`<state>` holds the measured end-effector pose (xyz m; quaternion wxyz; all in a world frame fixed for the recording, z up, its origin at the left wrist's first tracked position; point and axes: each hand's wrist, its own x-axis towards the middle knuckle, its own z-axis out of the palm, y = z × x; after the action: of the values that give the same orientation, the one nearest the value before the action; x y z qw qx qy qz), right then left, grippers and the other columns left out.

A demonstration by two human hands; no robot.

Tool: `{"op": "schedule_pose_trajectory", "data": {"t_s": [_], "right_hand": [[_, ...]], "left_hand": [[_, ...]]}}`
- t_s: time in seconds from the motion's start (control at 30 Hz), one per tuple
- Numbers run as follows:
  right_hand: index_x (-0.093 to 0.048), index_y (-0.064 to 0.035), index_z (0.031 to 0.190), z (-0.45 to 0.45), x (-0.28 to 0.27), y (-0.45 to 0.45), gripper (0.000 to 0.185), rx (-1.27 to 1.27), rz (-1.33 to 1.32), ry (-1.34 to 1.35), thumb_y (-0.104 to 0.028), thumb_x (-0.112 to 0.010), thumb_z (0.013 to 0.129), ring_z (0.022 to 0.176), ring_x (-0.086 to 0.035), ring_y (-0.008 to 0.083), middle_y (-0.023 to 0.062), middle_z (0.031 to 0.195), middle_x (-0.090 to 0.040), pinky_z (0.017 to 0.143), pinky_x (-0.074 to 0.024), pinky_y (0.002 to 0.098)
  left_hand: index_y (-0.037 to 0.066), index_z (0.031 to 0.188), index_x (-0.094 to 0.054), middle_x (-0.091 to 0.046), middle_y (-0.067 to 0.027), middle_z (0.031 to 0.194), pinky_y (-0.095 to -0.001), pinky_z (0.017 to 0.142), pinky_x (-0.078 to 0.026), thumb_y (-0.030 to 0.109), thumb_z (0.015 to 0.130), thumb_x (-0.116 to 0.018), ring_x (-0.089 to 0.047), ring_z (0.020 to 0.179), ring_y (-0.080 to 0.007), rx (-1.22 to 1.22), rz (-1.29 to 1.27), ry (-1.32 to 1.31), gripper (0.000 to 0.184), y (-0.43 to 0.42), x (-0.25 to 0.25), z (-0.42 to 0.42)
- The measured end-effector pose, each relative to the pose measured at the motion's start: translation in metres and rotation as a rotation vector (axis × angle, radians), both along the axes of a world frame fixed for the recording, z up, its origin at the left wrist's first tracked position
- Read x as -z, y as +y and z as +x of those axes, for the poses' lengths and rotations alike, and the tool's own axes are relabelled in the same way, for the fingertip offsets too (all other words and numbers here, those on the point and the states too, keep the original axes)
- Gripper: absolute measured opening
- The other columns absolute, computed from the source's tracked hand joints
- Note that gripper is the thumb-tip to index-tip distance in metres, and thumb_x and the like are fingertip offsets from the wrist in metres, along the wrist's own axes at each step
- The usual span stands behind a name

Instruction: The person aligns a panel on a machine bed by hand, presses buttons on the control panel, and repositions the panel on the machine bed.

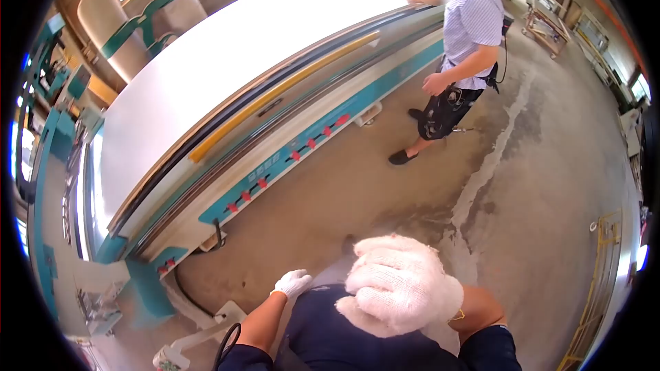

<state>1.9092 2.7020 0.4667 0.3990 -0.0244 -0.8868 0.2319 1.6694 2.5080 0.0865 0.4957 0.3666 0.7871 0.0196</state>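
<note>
My right hand (402,285), in a thick white knitted glove, is raised close to the camera in front of my dark shirt (344,343). Its fingers are curled in, and the palm is hidden, so anything inside cannot be made out. Lower and to the left, my left hand (293,283) wears a white glove too. It lies beside the front of my dark clothing with its fingers stretched out, and no object shows in it. The nearest large thing to both hands is a long teal and grey machine (282,158) bearing a broad white panel (227,62).
Another person (471,34) in a striped shirt stands at the machine's far end, one hand over the panel. Red knobs (295,155) line its front. A black cable (182,288) runs on the concrete floor (550,185). A yellow frame (598,282) stands right.
</note>
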Motion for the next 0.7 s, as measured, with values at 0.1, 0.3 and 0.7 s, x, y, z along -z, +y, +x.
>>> {"op": "schedule_pose_trajectory", "data": {"t_s": [0.1,0.3,0.7], "right_hand": [[-0.055,-0.0113,0.062,0.024,0.020,0.045,0.029,0.089,-0.047,-0.078,-0.009,-0.083,0.068,0.069,-0.068,0.0237,0.0009,0.075,-0.067,0.075,-0.0605,0.0386],[-0.062,-0.0106,0.065,0.057,0.060,0.147,0.022,0.182,-0.151,-0.234,-0.014,-0.082,0.072,0.071,-0.068,0.0239,0.0034,0.070,-0.064,0.075,-0.0578,0.0360],[-0.068,-0.0091,0.064,0.188,0.088,0.308,0.012,0.338,-0.406,-0.253,-0.003,-0.076,0.071,0.071,-0.070,0.0263,0.0039,0.075,-0.073,0.080,-0.0592,0.0403]], "left_hand": [[0.010,0.130,-0.068,-0.064,-0.0192,0.138,-0.0440,0.112,-0.043,0.038,0.089,-0.048,-0.057,0.132,-0.0373,0.065,-0.056,0.019,0.054,0.073,-0.021,0.017],[0.010,0.145,-0.058,-0.056,-0.0155,0.150,-0.0413,0.118,-0.038,0.048,0.093,-0.050,-0.050,0.141,-0.0337,0.091,-0.182,-0.084,0.065,0.208,-0.024,0.040],[0.007,0.145,-0.058,-0.057,-0.0163,0.149,-0.0403,0.117,-0.039,0.047,0.093,-0.051,-0.051,0.140,-0.0334,0.072,-0.003,-0.027,0.066,0.422,-0.050,0.118]]}}
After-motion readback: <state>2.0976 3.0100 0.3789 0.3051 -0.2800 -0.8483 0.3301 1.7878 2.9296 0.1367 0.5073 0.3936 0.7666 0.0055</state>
